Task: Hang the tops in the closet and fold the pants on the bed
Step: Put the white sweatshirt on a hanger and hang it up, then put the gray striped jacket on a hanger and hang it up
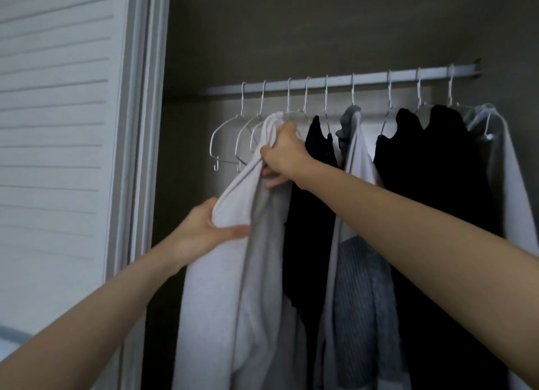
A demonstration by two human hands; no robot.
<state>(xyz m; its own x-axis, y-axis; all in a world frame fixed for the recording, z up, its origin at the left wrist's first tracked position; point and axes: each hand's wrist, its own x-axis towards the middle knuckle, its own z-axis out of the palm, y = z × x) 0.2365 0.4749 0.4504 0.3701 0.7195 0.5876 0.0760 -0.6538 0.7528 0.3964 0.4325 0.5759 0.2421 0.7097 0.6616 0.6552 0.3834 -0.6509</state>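
A light grey top [233,273] hangs down in front of the closet, bunched at its upper end. My right hand [283,153] grips that bunched upper part up near a white wire hanger [256,129] on the closet rail [344,80]. My left hand [204,232] holds a fold of the same top lower down, thumb pressed over the fabric. The hanger's shoulder is partly hidden behind the cloth and my right hand. No pants or bed surface show here.
Two bare wire hangers [224,138] hang at the rail's left end. To the right hang black tops [437,162], a grey top [354,156] and a pale garment [501,167]. A white louvred door [58,127] stands at the left.
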